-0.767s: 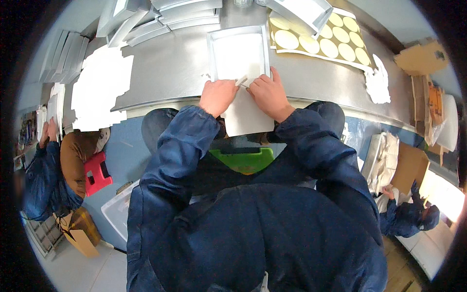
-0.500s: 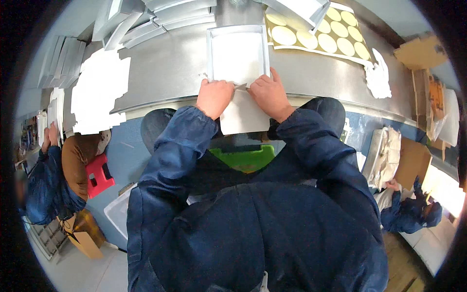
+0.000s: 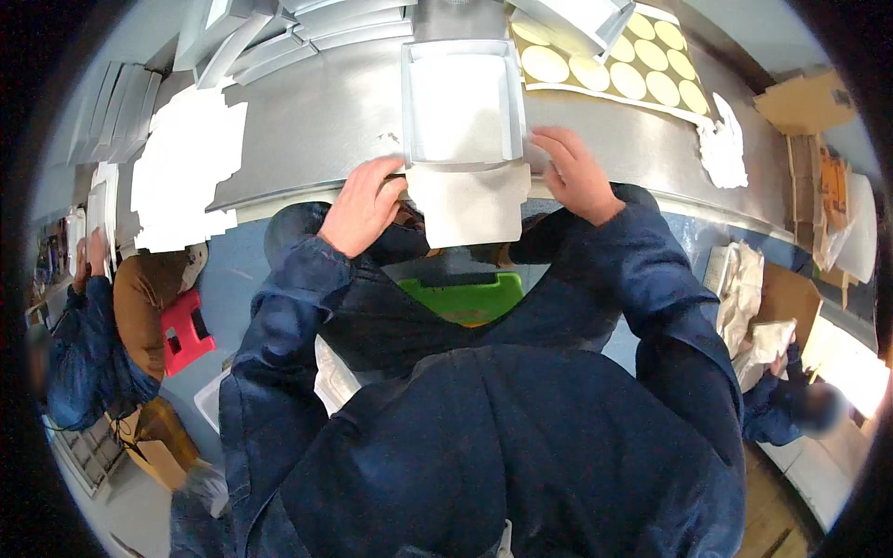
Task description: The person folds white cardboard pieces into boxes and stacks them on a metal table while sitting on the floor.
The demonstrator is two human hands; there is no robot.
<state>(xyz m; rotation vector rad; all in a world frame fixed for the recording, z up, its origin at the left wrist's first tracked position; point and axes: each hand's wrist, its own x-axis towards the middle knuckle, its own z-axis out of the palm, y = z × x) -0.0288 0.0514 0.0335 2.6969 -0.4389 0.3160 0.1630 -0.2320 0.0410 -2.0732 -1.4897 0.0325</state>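
The white box [image 3: 462, 98] sat open on the grey bench [image 3: 307, 121], right in front of the person, w/ its flat flap [image 3: 468, 205] hanging over the bench edge toward them. The left hand [image 3: 365, 206] rested at the flap's left corner, fingers bent down on the bench edge, touching the card but not wrapped round it. The right hand [image 3: 575, 172] was at the box's right near corner, fingers spread & pressing there; no closed grip on anything that I could see.

To do this bit well, I think both hands should press evenly, one each side, so the flap bends on its line & not crooked. Thumbs low by the fold, box kept flat on the bench so it didn't slide away.

Other stuff: a sheet of round pale stickers [image 3: 619, 65] lay just behind & right of the box, close to the right hand, so a wide elbow could knock it. A stack of flat white boxes [image 3: 307, 28] lay back left, well apart. Crumpled white paper [image 3: 721, 149] sat far right on the bench. A green tray [image 3: 460, 296] was under the bench edge, below the flap. Other people worked low left & low right, not near the hands.
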